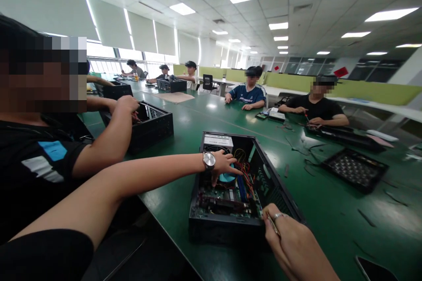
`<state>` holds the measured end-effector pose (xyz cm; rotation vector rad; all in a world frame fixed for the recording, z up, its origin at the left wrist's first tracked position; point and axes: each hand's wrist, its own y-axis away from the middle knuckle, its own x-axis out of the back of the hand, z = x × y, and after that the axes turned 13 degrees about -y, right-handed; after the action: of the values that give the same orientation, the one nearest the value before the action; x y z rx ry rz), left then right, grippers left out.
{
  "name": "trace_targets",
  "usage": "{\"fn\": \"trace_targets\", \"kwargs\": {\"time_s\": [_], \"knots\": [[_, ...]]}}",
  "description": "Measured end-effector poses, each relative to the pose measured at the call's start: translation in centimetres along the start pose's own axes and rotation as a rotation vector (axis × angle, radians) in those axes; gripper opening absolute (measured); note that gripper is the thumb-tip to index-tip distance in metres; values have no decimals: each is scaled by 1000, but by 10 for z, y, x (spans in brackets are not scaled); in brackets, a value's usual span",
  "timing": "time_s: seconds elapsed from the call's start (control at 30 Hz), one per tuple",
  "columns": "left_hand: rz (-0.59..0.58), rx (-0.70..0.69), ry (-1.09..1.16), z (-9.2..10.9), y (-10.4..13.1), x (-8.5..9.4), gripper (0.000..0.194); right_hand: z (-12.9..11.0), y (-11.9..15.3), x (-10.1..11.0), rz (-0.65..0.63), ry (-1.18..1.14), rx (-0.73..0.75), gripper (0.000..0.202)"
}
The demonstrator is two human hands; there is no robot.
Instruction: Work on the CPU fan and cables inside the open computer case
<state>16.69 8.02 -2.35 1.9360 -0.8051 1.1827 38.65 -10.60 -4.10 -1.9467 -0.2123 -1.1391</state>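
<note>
An open black computer case [227,224] lies on its side in front of me, showing a green circuit board [217,195], coloured cables [244,171] and a power supply [217,141]. My left hand [224,166], with a watch on the wrist, is over a blue round fan [227,178] inside. Its fingers are spread; whether they touch the fan cannot be made out. At the case's near right corner, my right hand [290,237] is closed around a thin gold-coloured tool [273,225]. The tool's tip is hidden.
On the left, a co-worker's arms reach into another black case [154,125]. A perforated black panel [354,169] lies on the green table [191,118] at right, among loose cable pieces [364,218]. A phone-like dark object [376,270] is near the front. More people sit across the table.
</note>
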Motion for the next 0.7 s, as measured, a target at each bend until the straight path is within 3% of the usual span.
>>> {"fn": "trace_targets", "kwargs": {"time_s": [0.13,0.2,0.33,0.47,0.6,0.7], "knots": [[58,5,8,0,-10,-10,75,2,-1,0,-76,-29,-90,25],[93,-8,-39,1,-9,-12,68,5,-7,4,-144,-112,-190,32],[126,-3,-93,4,-9,-17,79,20,-32,18,-290,-321,-366,43],[106,-12,-228,6,-7,-17,97,34,-64,23,-500,-315,-330,38],[155,-81,-275,1,5,-14,102,36,-88,5,-860,-38,-280,23],[200,-67,-289,-1,18,-15,107,41,-100,-16,-1007,40,-290,17]]}}
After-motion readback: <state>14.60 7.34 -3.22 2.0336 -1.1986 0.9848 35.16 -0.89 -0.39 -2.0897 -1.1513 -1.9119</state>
